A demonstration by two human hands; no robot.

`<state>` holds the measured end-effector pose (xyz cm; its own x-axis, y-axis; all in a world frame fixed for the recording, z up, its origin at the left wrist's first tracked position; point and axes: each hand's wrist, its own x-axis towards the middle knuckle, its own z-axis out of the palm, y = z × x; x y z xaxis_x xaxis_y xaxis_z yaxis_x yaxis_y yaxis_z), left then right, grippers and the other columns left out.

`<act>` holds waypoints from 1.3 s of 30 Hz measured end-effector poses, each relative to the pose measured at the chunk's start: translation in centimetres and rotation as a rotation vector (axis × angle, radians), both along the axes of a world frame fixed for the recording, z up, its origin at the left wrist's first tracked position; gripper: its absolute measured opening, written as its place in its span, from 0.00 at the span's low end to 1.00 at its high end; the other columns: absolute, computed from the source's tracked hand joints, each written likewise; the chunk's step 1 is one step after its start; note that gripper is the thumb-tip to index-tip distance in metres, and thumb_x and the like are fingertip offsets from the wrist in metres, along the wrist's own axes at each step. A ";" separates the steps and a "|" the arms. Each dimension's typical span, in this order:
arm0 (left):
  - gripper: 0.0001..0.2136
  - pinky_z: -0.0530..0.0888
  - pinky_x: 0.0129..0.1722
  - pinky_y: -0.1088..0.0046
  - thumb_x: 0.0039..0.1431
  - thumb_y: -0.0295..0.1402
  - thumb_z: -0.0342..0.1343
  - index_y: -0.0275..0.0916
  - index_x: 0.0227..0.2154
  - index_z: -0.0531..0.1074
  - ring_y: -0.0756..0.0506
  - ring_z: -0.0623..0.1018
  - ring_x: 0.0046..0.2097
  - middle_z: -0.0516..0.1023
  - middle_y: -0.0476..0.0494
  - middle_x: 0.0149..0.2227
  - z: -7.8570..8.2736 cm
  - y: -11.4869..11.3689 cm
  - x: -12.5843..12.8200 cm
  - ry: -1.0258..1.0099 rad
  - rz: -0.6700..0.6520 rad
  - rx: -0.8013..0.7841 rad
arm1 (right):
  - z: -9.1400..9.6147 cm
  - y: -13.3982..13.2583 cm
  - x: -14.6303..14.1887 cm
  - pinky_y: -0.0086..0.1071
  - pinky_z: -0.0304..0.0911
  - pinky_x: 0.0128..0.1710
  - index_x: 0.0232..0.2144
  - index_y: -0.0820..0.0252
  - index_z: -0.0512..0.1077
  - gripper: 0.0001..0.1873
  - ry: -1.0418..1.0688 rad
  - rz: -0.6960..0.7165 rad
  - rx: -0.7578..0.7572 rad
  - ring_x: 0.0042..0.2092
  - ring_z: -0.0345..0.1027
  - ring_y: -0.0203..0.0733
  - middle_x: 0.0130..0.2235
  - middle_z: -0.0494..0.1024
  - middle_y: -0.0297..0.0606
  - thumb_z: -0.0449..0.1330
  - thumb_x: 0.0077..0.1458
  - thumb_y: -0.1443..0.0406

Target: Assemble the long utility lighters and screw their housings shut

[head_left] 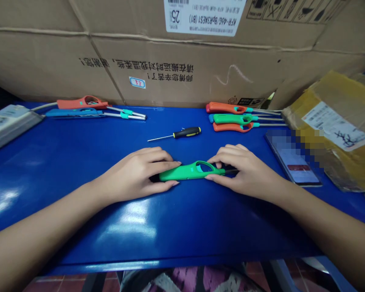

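Note:
A green long-nosed gas lighter (185,172) lies lengthwise between my two hands, low over the blue table (182,227). My left hand (136,172) is closed around its handle end, thumb below and fingers above. At the other end my right hand (241,168) pinches the lighter near the trigger loop, and its metal tube runs under the palm, partly hidden. Just beyond the hands rests a screwdriver (187,132) with a black and yellow handle, its tip pointing left.
An orange lighter (79,103) and a blue lighter (69,113) lie at the back left, near a white box (12,121). Several more lighters (232,118) lie back right. A phone (298,162) sits beside a taped carton (337,129). A large cardboard box (152,56) walls off the back.

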<state>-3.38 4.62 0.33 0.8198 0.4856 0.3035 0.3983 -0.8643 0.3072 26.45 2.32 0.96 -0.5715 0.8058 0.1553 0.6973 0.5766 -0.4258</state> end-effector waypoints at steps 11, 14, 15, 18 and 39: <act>0.15 0.76 0.45 0.65 0.65 0.36 0.58 0.38 0.52 0.76 0.43 0.78 0.44 0.80 0.40 0.45 0.2 -0.2 0.1 0.008 0.001 0.019 | 0.3 -0.1 0.1 0.37 0.55 0.43 0.42 0.55 0.76 0.11 -0.017 0.009 -0.021 0.40 0.67 0.40 0.35 0.75 0.32 0.66 0.59 0.58; 0.14 0.76 0.45 0.65 0.65 0.36 0.59 0.38 0.52 0.76 0.44 0.78 0.44 0.80 0.40 0.45 0.2 -0.3 0.1 0.002 0.000 0.022 | 0.2 0.0 0.1 0.38 0.56 0.44 0.43 0.55 0.76 0.12 -0.020 0.012 -0.026 0.40 0.68 0.41 0.36 0.76 0.33 0.66 0.59 0.58; 0.14 0.76 0.45 0.65 0.65 0.36 0.59 0.38 0.51 0.76 0.44 0.78 0.43 0.80 0.40 0.44 0.2 -0.3 0.1 -0.003 0.001 0.023 | 0.2 0.0 0.2 0.38 0.56 0.44 0.43 0.54 0.76 0.12 -0.026 0.015 -0.017 0.41 0.68 0.41 0.36 0.76 0.33 0.66 0.59 0.58; 0.14 0.76 0.44 0.65 0.65 0.36 0.59 0.39 0.51 0.77 0.44 0.79 0.43 0.80 0.41 0.44 0.1 -0.2 0.1 -0.005 0.002 0.026 | 0.2 -0.1 0.4 0.39 0.57 0.45 0.43 0.54 0.76 0.10 -0.047 0.028 0.019 0.43 0.69 0.43 0.39 0.78 0.35 0.66 0.59 0.59; 0.16 0.79 0.44 0.61 0.68 0.35 0.54 0.32 0.53 0.74 0.40 0.80 0.43 0.80 0.35 0.44 0.1 -1.4 0.5 0.132 0.020 0.270 | 1.2 0.1 1.3 0.40 0.56 0.43 0.37 0.61 0.73 0.12 -0.339 0.227 0.294 0.40 0.68 0.47 0.37 0.78 0.42 0.55 0.67 0.60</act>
<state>-2.88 3.27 0.42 0.8516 0.4185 0.3157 0.4376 -0.8991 0.0114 27.73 2.39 2.18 -0.7848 0.6055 0.1324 0.6115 0.7912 0.0065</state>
